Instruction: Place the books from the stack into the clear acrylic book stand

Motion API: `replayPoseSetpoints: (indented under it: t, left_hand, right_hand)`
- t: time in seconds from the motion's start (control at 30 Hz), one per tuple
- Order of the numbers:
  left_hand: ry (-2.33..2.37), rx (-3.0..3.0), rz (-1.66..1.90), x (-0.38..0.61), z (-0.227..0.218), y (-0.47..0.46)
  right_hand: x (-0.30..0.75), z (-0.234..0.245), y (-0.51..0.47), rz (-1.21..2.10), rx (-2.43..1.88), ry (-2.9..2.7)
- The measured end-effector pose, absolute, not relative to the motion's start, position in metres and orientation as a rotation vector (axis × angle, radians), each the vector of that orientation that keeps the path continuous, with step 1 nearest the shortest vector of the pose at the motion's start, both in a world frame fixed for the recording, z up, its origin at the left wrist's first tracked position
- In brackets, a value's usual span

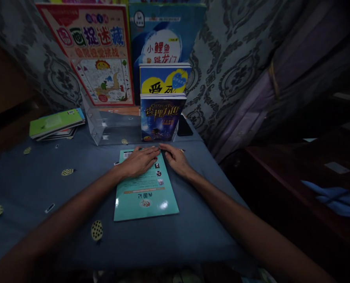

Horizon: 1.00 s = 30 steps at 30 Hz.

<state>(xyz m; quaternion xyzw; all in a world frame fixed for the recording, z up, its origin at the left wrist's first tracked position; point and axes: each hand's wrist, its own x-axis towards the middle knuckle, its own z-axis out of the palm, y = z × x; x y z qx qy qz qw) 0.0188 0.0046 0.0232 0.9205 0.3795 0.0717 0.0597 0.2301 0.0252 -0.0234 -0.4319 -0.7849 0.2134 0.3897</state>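
Note:
A teal book (145,198) lies flat on the cloth-covered table, its printed text upside down to me and a barcode at the far left corner. My left hand (141,162) rests on the far part of its cover, fingers stretched out and flat. Beside the book's far right corner is my right hand (176,159), on its side with fingers extended and thumb apart. Its fingertips come close to those of the left hand; whether they touch the book I cannot tell. Just beyond both hands, a dark blue book (161,120) stands in a clear acrylic stand (118,125).
Behind it stand a blue and yellow book (165,78), a large blue book (165,37) and a red-bordered book (98,59). Left of the stand lies a pile of thin books (57,124). A black phone (185,126) lies at right. Patterned curtain (222,67) hangs behind.

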Motion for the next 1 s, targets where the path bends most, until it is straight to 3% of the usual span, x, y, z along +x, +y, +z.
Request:
replayPoseSetpoints:
  t: [0.23,0.5,1.0]
  left_hand:
    - [1.171,2.808,0.179,0.024,0.025,0.003]
    - [0.798,2.857,0.202,0.022,0.022,-0.039]
    - [0.587,2.911,0.225,0.025,0.024,-0.107]
  right_hand:
    - [0.228,-0.022,0.022,0.47,-1.123,-2.053]
    - [0.221,-0.012,0.013,0.33,-1.26,-2.172]
    - [0.228,-0.008,-0.005,0.375,-1.185,-2.419]
